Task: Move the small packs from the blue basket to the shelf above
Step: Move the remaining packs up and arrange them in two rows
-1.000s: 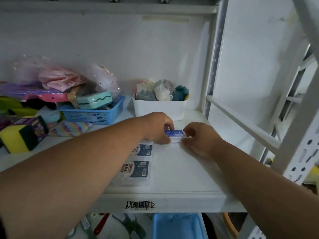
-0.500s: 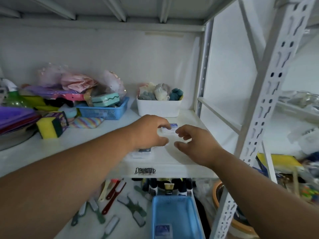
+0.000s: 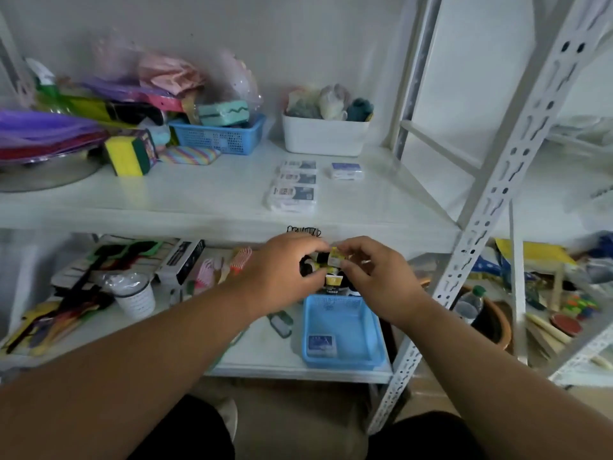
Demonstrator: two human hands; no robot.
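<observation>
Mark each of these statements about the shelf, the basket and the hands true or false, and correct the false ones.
1. One small pack lies in the blue basket on the lower shelf. True.
2. Four small packs lie on the upper shelf, three in a column and one to their right. True.
3. The left hand rests on the upper shelf. False: it is below that shelf's front edge, above the basket.
4. The white bin is empty. False: bundled items fill it.
5. The right hand holds a pack from the basket. False: its fingers hold no pack.
</observation>
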